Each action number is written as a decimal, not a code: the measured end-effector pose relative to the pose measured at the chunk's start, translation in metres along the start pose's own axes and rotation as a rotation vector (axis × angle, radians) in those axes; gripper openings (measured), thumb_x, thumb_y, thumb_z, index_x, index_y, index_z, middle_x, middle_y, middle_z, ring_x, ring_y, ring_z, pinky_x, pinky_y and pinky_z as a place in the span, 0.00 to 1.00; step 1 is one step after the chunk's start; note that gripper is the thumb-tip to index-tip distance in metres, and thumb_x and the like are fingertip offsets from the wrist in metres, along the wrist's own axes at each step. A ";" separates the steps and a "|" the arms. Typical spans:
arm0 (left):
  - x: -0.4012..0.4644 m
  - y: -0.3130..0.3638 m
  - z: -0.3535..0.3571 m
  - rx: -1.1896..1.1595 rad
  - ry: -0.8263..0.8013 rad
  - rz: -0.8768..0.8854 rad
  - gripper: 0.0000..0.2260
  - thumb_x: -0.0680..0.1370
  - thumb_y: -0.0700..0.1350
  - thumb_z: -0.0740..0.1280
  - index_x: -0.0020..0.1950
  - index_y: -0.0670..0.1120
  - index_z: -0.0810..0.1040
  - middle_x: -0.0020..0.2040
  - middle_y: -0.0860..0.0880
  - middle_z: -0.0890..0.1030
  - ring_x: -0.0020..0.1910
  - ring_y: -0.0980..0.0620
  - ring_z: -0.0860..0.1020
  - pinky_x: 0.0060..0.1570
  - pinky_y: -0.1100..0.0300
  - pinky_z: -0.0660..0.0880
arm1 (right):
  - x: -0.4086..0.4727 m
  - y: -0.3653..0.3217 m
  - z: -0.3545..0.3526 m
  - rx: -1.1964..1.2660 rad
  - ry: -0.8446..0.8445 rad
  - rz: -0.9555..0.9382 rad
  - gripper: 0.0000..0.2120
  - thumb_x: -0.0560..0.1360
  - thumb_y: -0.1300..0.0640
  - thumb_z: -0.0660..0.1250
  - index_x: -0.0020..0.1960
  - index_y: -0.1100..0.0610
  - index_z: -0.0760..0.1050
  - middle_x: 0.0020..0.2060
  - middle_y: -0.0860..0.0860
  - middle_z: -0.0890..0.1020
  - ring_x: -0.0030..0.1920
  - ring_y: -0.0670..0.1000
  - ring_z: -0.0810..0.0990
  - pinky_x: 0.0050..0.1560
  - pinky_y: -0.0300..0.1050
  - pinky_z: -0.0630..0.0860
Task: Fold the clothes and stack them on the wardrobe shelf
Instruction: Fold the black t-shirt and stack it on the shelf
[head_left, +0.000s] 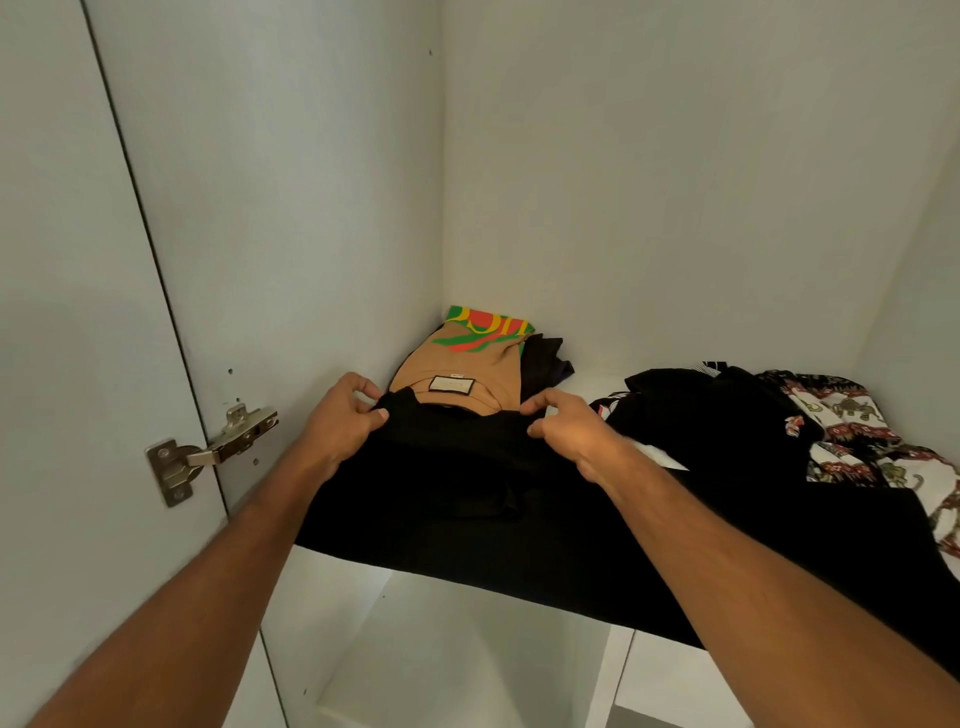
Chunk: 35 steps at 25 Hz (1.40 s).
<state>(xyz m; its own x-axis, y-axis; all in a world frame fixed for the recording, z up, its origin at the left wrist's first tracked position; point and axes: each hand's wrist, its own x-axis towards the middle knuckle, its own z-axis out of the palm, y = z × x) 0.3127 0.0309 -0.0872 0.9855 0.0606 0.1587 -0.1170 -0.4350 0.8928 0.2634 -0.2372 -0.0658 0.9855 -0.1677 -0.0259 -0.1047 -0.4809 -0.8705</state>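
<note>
- Inside a white wardrobe (675, 182): a white shelf (597, 382) with clothes lying on it.
- Spread flat across the front of the shelf, with its near edge hanging over the shelf front: a big soft black cloth garment (467, 499).
- Left hand (340, 418): fingers curled, pinching the far left edge of the black garment between thumb and fingers.
- Right hand (566, 428): fingers curled, pinching the far right edge of the same black garment.
- Both hands near each other, holding that far edge up a little.
- Just behind the hands, in the back left corner of the shelf: a folded tan shirt with a white neck label (457, 376), touching the black garment.
- On the far end of the tan shirt: a bright green, orange and yellow print (485, 325).
- Beside the tan shirt, on its right: a small dark crumpled cloth (545, 358).
- On the right side of the shelf: a loose pile of black clothes (717, 410).
- Next to that pile, far right: a white cloth with red and grey elephant pictures (857, 441), not folded.
- On the left: a white wardrobe door (62, 312), open, with a silver metal hinge (208, 452).
- Below the shelf: more white boards (467, 649).
</note>
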 end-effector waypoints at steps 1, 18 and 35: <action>-0.004 -0.001 -0.002 0.074 0.028 0.053 0.09 0.78 0.36 0.67 0.53 0.48 0.71 0.43 0.43 0.79 0.38 0.48 0.78 0.38 0.56 0.76 | -0.005 -0.001 -0.003 0.008 -0.019 -0.017 0.13 0.77 0.68 0.66 0.56 0.54 0.80 0.50 0.47 0.75 0.49 0.46 0.74 0.41 0.36 0.71; -0.038 -0.030 0.073 0.964 -0.304 0.340 0.42 0.66 0.80 0.37 0.77 0.65 0.56 0.80 0.53 0.57 0.79 0.50 0.52 0.75 0.43 0.51 | -0.070 0.137 -0.093 -0.889 0.030 0.041 0.34 0.76 0.26 0.45 0.79 0.38 0.56 0.81 0.48 0.55 0.81 0.54 0.49 0.77 0.62 0.45; -0.102 0.076 0.174 0.903 -0.535 0.704 0.38 0.74 0.74 0.50 0.79 0.53 0.58 0.78 0.46 0.63 0.77 0.48 0.59 0.76 0.42 0.54 | -0.135 0.149 -0.220 -0.173 0.430 0.515 0.31 0.74 0.47 0.74 0.69 0.65 0.71 0.55 0.61 0.79 0.54 0.61 0.79 0.56 0.53 0.75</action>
<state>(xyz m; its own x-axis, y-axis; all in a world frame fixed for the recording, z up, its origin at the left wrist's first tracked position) 0.2249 -0.1649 -0.1086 0.6955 -0.7112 0.1022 -0.7175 -0.6951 0.0458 0.0850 -0.4752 -0.0841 0.6681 -0.7202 -0.1868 -0.5999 -0.3729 -0.7079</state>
